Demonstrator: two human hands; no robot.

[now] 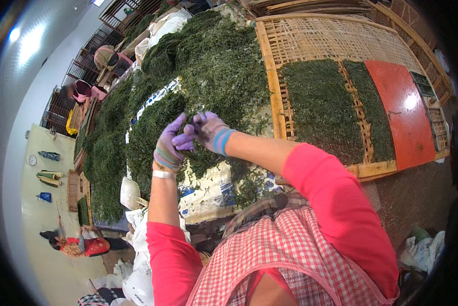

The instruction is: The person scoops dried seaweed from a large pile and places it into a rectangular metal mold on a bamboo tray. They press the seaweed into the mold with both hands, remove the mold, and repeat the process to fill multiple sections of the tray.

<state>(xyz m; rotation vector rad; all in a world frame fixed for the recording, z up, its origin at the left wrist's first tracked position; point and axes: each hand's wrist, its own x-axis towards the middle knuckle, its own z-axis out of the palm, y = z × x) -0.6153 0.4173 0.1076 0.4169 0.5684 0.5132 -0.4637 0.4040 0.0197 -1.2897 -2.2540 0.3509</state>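
My left hand (174,140), in a purple glove with striped cuff, is raised over a heap of dark green leafy strands (148,126), its fingers bent. My right hand (210,130), in a similar purple glove, meets it fingertip to fingertip. A dark bit seems to be between the fingers of the right hand, but blur hides whether it is held. The piled green stuff, perhaps seaweed or tea leaves, covers the table. At the right, a woven bamboo tray (328,38) in a wooden frame bears flat green layers (320,111) beside a red board (401,114).
A white plastic scoop (130,193) lies at the table's near left. White sacks (141,275) stand below it. Co-workers (112,59), (85,91) and a person in red (85,246) are at the left. Slatted racks (55,114) line the wall.
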